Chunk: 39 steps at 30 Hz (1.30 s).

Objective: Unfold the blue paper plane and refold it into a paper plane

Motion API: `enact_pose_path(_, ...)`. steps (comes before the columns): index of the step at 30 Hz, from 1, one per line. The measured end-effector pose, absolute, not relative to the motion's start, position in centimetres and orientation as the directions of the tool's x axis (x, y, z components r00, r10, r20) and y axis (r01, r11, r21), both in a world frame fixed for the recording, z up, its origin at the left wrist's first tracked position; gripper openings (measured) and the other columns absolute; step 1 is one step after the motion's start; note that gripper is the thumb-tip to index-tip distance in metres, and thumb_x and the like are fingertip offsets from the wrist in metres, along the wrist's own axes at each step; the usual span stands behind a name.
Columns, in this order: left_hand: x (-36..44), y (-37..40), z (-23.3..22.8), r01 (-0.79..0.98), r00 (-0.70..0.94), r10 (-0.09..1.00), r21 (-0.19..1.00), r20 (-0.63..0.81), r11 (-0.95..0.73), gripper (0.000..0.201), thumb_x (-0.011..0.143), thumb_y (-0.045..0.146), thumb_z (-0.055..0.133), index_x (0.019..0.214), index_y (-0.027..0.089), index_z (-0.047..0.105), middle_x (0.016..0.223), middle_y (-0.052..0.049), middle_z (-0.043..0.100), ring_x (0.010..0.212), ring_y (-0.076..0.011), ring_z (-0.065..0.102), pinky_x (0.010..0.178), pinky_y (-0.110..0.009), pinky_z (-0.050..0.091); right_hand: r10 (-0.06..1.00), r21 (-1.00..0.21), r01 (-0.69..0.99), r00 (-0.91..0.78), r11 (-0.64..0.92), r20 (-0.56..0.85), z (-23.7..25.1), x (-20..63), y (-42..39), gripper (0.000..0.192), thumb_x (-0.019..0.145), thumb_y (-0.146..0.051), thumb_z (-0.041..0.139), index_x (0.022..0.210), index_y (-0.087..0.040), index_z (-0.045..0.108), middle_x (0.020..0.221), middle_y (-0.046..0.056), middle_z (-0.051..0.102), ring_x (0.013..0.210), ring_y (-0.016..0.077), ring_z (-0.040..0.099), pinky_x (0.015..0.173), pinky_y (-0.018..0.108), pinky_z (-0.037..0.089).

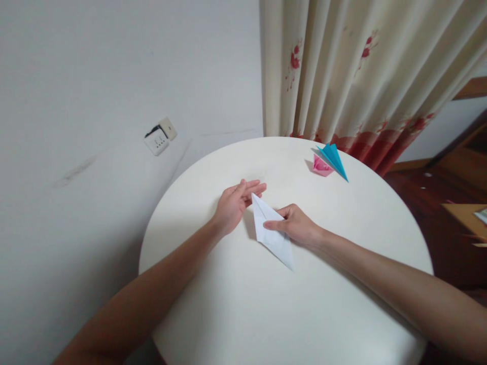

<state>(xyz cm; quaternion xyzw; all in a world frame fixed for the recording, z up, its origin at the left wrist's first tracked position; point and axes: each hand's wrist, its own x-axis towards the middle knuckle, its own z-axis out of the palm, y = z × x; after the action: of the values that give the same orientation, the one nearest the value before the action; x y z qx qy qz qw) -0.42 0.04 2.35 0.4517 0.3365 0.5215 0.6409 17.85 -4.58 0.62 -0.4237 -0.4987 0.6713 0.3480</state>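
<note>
A folded sheet of white paper [269,234], kite-like in outline with pointed ends, is pinched in my right hand [299,224]. The right thumb lies flat on its upper face and the fingers go behind its right edge. One crease runs down from the top point. Just left of that point is my left hand [238,203], its fingers stretched out and its palm turned toward the paper. Whether the left fingertips touch the paper I cannot tell. The paper is tilted a little above the round white table [228,314].
Toward the far right rim, a blue paper plane [334,159] leans over a pink folded paper piece [320,166]. A white wall with a socket [157,142] borders the left. Behind the table hangs a cream and red curtain [342,76].
</note>
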Motion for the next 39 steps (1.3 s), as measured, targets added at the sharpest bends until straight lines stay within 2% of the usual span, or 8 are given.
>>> enact_pose_path(4, 0.0, 0.0, 1.7, -0.347, 0.290, 0.957, 0.935, 0.032, 0.073, 0.046, 0.093, 0.051, 0.057, 0.111, 0.010, 0.069, 0.113, -0.017, 0.072, 0.105, -0.0268, 0.067, 0.092, -0.039, 0.051, 0.925, -0.945, -0.157, -0.302, -0.286, -0.230, 0.5, 17.9, -4.2, 0.033, 0.059, -0.039, 0.086, 0.070, -0.010, 0.074, 0.068, 0.008, 0.072, 0.054, 0.0144, 0.058, 0.053, 0.026, 0.039)
enact_pose_path(9, 1.1, -1.2, 0.5, -0.104, 0.432, 0.898, 0.994, 0.081, -0.040, 0.041, 0.086, 0.040, 0.069, 0.118, 0.013, 0.067, 0.111, -0.012, 0.070, 0.099, -0.0243, 0.066, 0.087, -0.034, 0.053, 0.953, -0.890, -0.361, -0.219, -0.279, -0.210, 0.1, 18.0, -3.5, 0.034, 0.059, -0.040, 0.087, 0.072, -0.011, 0.075, 0.071, 0.008, 0.073, 0.062, 0.0171, 0.062, 0.061, 0.029, 0.045)
enact_pose_path(13, 1.4, -1.4, -0.1, 0.012, 0.370, 0.916, 0.985, 0.155, -0.171, 0.076, 0.074, 0.025, 0.080, 0.143, 0.021, 0.048, 0.118, -0.010, 0.064, 0.095, -0.0210, 0.065, 0.081, -0.031, 0.055, 0.963, -0.870, -0.415, -0.162, -0.266, -0.217, -0.3, 18.0, -2.9, 0.031, 0.062, -0.039, 0.086, 0.074, -0.012, 0.075, 0.071, 0.009, 0.073, 0.061, 0.0186, 0.062, 0.066, 0.033, 0.049)
enact_pose_path(16, 1.3, -1.1, -0.4, 0.093, 0.345, 0.923, 0.972, 0.170, -0.214, 0.079, 0.072, 0.020, 0.079, 0.144, 0.022, 0.047, 0.110, -0.008, 0.063, 0.089, -0.0180, 0.065, 0.076, -0.029, 0.055, 0.961, -0.866, -0.422, -0.174, -0.268, -0.213, -0.5, 18.1, -2.8, 0.034, 0.062, -0.041, 0.086, 0.075, -0.012, 0.075, 0.072, 0.009, 0.073, 0.062, 0.0192, 0.062, 0.066, 0.034, 0.050)
enact_pose_path(21, 0.7, -0.6, -0.5, 0.125, 0.288, 0.931, 0.955, 0.224, -0.269, 0.067, 0.082, 0.028, 0.072, 0.144, 0.022, 0.047, 0.099, -0.004, 0.064, 0.077, -0.0135, 0.065, 0.068, -0.023, 0.053, 0.964, -0.900, -0.379, -0.230, -0.216, -0.134, -0.1, 18.1, -3.1, 0.041, 0.065, -0.048, 0.084, 0.081, -0.012, 0.073, 0.077, 0.008, 0.072, 0.072, 0.0197, 0.064, 0.073, 0.035, 0.050)
enact_pose_path(27, 0.3, 0.1, -0.5, 0.194, 0.210, 0.939, 0.930, 0.273, -0.313, 0.031, 0.091, 0.035, 0.059, 0.111, 0.014, 0.068, 0.090, -0.006, 0.071, 0.079, -0.0177, 0.065, 0.069, -0.026, 0.052, 0.979, -0.951, -0.288, -0.195, -0.111, -0.056, 0.3, 18.1, -2.8, 0.041, 0.061, -0.033, 0.086, 0.093, -0.014, 0.070, 0.090, 0.007, 0.072, 0.079, 0.0193, 0.064, 0.077, 0.035, 0.051)
enact_pose_path(34, 0.5, 0.1, -0.2, 0.111, 0.173, 0.957, 0.961, 0.232, -0.252, 0.059, 0.086, 0.029, 0.063, 0.141, 0.018, 0.044, 0.071, 0.000, 0.067, 0.066, -0.0170, 0.065, 0.066, -0.027, 0.053, 0.996, -0.991, -0.127, 0.088, 0.032, 0.021, -0.5, 19.0, -1.3, 0.042, 0.076, -0.039, 0.067, 0.112, -0.017, 0.063, 0.091, 0.007, 0.069, 0.078, 0.0205, 0.063, 0.064, 0.032, 0.053)
enact_pose_path(39, 0.3, 0.3, -0.2, 0.128, 0.201, 0.945, 0.950, 0.257, -0.286, 0.052, 0.089, 0.030, 0.058, 0.140, 0.020, 0.048, 0.075, -0.002, 0.068, 0.067, -0.0171, 0.063, 0.067, -0.027, 0.053, 0.983, -0.987, -0.010, 0.091, 0.163, 0.162, -0.6, 19.6, -1.2, 0.055, 0.080, -0.039, 0.061, 0.130, -0.019, 0.051, 0.073, 0.001, 0.065, 0.063, 0.0178, 0.059, 0.060, 0.032, 0.053)
